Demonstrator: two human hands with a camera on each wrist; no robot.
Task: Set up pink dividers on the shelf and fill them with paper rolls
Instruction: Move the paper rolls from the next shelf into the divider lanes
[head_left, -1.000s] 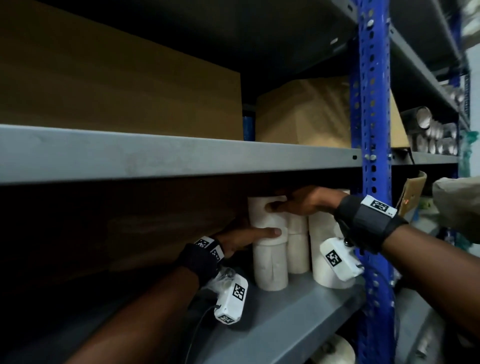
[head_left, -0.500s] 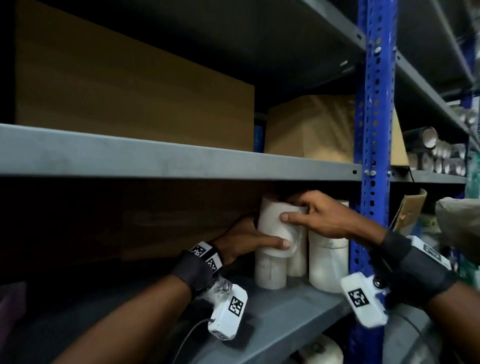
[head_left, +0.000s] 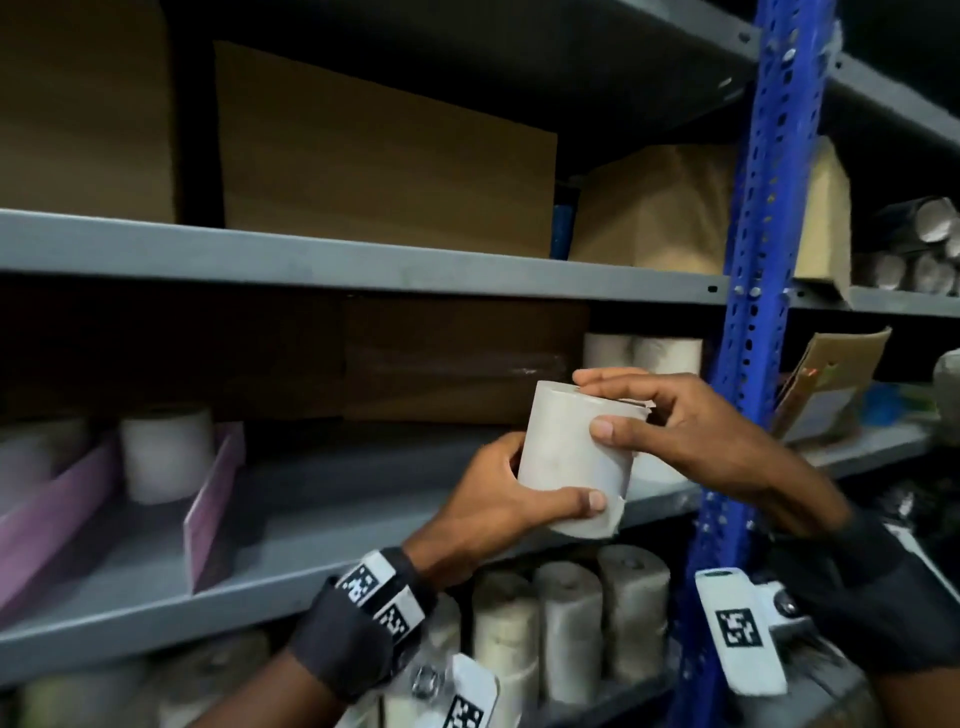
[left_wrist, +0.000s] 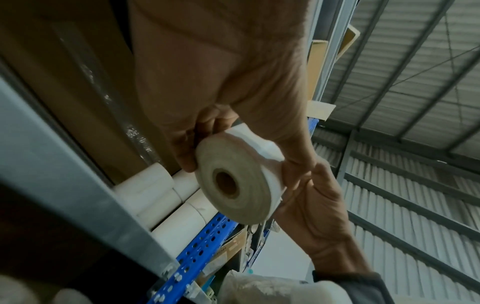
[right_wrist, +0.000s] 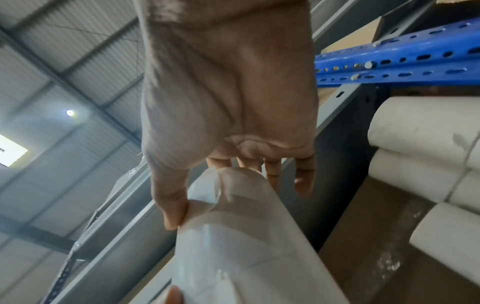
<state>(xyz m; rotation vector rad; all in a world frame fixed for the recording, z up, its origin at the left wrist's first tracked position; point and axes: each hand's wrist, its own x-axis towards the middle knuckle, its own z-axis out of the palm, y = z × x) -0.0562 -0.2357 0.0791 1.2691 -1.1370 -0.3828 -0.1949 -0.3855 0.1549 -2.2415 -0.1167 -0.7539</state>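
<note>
Both hands hold one white paper roll (head_left: 563, 457) in front of the middle shelf (head_left: 332, 530). My left hand (head_left: 498, 499) grips its lower part, thumb across the front. My right hand (head_left: 670, 421) pinches its top end, thumb on the side and fingers over the top. The left wrist view shows the roll's (left_wrist: 239, 181) open core; the right wrist view shows its side (right_wrist: 233, 236). Two pink dividers (head_left: 210, 499) (head_left: 47, 514) stand on the shelf at the left, with a white roll (head_left: 166, 452) between them. More white rolls (head_left: 644, 353) stand at the shelf's right end.
A blue perforated upright (head_left: 748, 291) stands just right of my hands. Brown cardboard boxes (head_left: 384, 156) fill the upper shelf, another box (head_left: 462, 358) sits behind on the middle shelf. Several rolls (head_left: 566, 623) stand on the shelf below. The neighbouring bay holds tubes (head_left: 924, 234).
The roll has come off the stack at the shelf's right end and out toward me, held in both hands. My view has shifted left, bringing the pink dividers into sight.
</note>
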